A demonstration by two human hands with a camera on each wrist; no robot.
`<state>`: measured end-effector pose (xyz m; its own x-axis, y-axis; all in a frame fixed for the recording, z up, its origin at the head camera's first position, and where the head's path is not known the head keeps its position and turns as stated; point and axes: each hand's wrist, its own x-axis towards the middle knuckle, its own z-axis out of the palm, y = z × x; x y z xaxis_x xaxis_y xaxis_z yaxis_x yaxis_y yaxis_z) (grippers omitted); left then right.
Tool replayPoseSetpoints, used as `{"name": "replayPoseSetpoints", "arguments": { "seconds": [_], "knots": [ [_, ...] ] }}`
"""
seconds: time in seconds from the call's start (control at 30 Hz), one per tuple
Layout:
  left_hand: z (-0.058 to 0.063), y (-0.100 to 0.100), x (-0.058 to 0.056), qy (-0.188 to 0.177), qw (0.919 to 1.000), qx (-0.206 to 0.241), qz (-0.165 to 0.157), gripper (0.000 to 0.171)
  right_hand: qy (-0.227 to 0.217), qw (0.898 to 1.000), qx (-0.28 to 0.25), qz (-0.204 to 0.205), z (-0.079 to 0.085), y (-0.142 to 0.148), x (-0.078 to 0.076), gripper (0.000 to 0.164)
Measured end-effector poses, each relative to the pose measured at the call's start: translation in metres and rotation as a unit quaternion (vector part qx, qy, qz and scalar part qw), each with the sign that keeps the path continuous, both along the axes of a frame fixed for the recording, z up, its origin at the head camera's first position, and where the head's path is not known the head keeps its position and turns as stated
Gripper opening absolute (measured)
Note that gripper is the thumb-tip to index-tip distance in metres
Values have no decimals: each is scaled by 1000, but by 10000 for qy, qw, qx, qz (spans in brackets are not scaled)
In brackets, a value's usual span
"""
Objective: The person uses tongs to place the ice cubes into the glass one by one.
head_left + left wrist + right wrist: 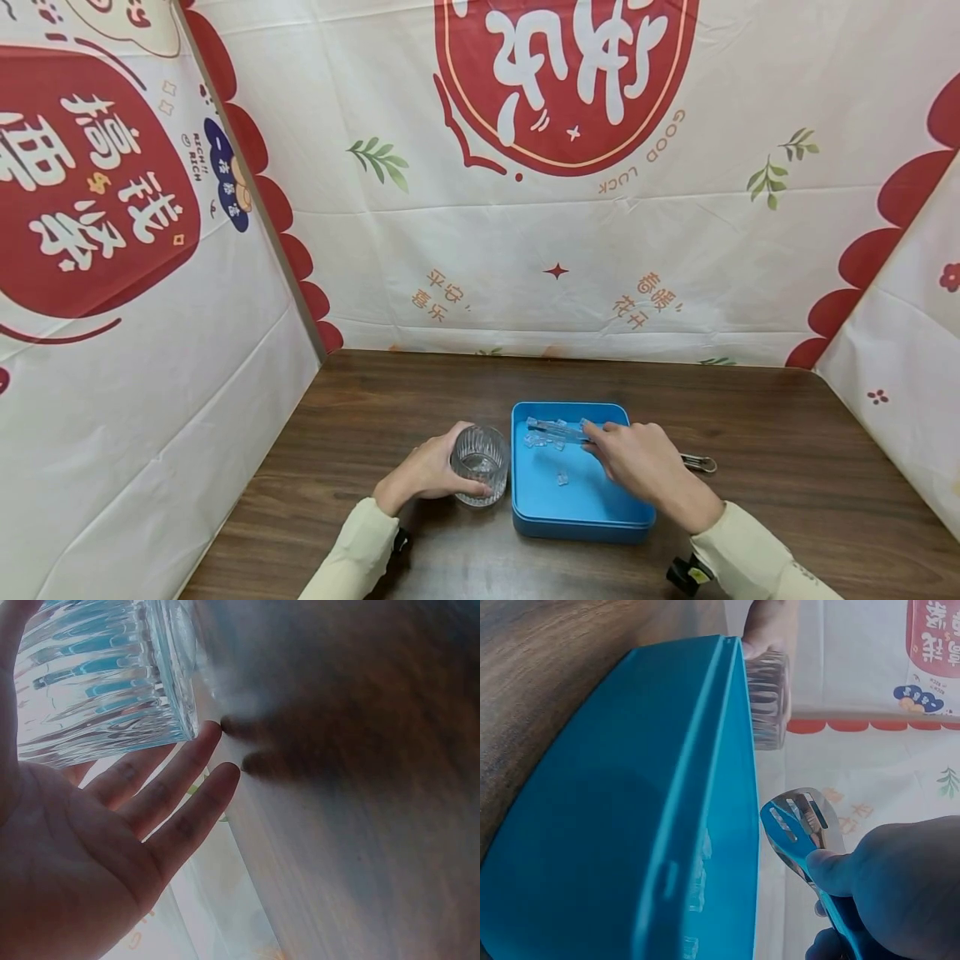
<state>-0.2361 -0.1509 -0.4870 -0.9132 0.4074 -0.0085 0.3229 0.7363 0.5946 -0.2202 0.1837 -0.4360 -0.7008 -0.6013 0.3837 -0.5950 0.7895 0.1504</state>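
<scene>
One pair of slotted metal tongs (558, 431) points left over a blue box (581, 530).
Gripped in the right hand (643, 462), their long axis runs crosswise, looped handle end (701, 463) beyond the box's right rim. Small clear pieces (562, 478) lie on its smooth floor; left of it, the left hand (431, 468) clasps a ribbed, round, clear glass (482, 454).
</scene>
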Motion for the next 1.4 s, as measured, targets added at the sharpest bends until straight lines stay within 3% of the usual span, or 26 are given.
{"name": "replayPoseSetpoints", "arguments": {
  "seconds": [0.47, 0.7, 0.9, 1.4],
  "knots": [
    [0, 1, 0, 35, 10000, 0, 13, 94, 195, 9997, -123, 93, 7, 0, -1, 15],
    [1, 1, 0, -54, 10000, 30, 4, 94, 440, 9982, -282, 290, 10, -3, -1, 29],
    [1, 0, 1, -37, 10000, 58, -11, 95, 284, 9988, -285, 272, 13, -11, 1, 19],
    [0, -1, 1, 41, 9999, 100, -66, 93, 97, 9992, -271, 280, 19, -31, 1, 17]
  ]
}}
